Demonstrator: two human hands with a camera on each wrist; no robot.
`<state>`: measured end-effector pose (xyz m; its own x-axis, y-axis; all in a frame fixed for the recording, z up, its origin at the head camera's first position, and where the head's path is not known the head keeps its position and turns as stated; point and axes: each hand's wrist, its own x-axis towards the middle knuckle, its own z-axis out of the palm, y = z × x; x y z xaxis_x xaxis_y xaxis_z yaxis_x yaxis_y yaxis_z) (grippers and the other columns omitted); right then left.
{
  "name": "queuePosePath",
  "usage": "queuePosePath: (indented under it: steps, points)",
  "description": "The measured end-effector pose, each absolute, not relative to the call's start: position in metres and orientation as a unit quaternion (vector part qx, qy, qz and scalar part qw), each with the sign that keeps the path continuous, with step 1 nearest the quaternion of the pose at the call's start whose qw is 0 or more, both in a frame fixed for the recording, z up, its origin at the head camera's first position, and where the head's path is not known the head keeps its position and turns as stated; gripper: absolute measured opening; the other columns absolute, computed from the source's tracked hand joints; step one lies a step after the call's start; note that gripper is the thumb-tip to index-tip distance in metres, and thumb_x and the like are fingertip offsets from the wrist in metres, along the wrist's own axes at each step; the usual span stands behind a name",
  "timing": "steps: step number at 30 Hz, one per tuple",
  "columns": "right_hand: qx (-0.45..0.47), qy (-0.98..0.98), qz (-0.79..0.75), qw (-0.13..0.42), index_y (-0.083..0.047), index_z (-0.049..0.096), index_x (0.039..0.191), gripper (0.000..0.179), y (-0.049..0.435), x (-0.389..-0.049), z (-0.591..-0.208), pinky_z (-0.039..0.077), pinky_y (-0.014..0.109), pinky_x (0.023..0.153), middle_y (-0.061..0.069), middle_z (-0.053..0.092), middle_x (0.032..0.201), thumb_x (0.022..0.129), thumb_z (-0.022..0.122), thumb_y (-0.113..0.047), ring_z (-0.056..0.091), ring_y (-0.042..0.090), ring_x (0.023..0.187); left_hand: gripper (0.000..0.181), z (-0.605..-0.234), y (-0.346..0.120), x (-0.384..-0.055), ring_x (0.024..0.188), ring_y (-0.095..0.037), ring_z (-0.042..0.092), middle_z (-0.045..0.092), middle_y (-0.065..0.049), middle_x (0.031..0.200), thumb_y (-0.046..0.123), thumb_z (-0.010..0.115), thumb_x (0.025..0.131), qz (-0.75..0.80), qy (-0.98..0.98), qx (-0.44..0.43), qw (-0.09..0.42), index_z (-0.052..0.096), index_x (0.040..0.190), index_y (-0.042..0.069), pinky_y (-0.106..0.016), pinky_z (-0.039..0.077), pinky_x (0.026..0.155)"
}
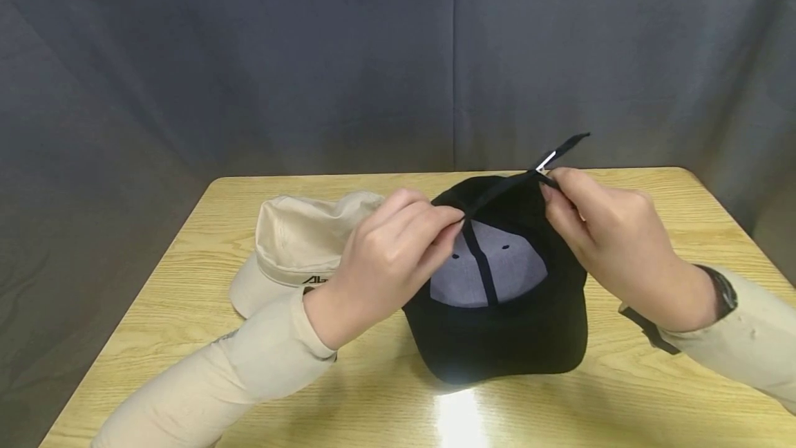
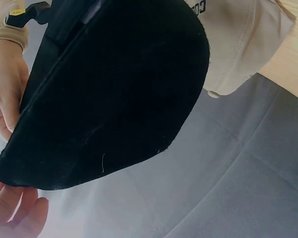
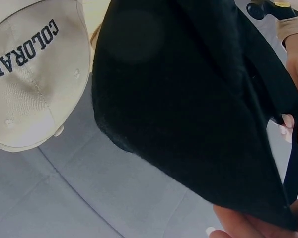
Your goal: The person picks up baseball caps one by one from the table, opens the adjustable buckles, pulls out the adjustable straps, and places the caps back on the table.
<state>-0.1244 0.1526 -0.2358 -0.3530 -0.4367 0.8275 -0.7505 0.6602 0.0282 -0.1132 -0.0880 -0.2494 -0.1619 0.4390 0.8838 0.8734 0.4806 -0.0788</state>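
A black cap [image 1: 497, 341] stands tipped in the middle of the table, with its brim toward me and its grey-lined inside facing up. Its thin back strap [image 1: 502, 189] stretches between my two hands, and a small silver buckle [image 1: 545, 160] sits near the strap's loose end. The left hand [image 1: 392, 251] pinches the strap's left end at the cap's rim. Thumb and fingers of the right hand [image 1: 622, 240] pinch the black fabric just beside the buckle. In both wrist views the crown of the black cap [image 2: 124, 89] covers much of the scene.
A beige cap [image 1: 298, 234] lies left of the black one, partly behind my left arm; its COLORADO lettering [image 3: 25, 52] shows in the right wrist view. Under both is a wood-grain table [image 1: 168, 310]. A dark grey curtain [image 1: 311, 68] hangs behind.
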Motion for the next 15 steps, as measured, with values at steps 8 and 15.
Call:
queuePosePath:
  steps: [8, 15]
  points:
    - [0.362, -0.804, 0.187, 0.433, 0.000, 0.056, 0.088, 0.045, 0.1540, -0.1258, -0.2358, 0.026, 0.027, 0.039, -0.001, 0.038, 0.056, 0.105, 0.031, -0.033, 0.032, 0.010, 0.045, 0.013, -0.2510, -0.0884, -0.1124, 0.075, -0.022, 0.060, 0.069, -0.009, 0.083, -0.005, 0.068, 0.082, -0.238, -0.721, -0.454, 0.465, 0.068, 0.094, -0.003, -0.024, 0.051, 0.072]
    - [0.358, -0.804, 0.188, 0.436, 0.000, 0.055, 0.087, 0.045, 0.1547, -0.1259, -0.2345, 0.026, 0.027, 0.040, -0.001, 0.037, 0.055, 0.105, 0.031, -0.034, 0.031, 0.011, 0.045, 0.012, -0.2515, -0.0891, -0.1123, 0.076, -0.022, 0.060, 0.069, -0.009, 0.083, -0.005, 0.067, 0.082, -0.239, -0.719, -0.453, 0.470, 0.068, 0.094, -0.003, -0.025, 0.051, 0.073]
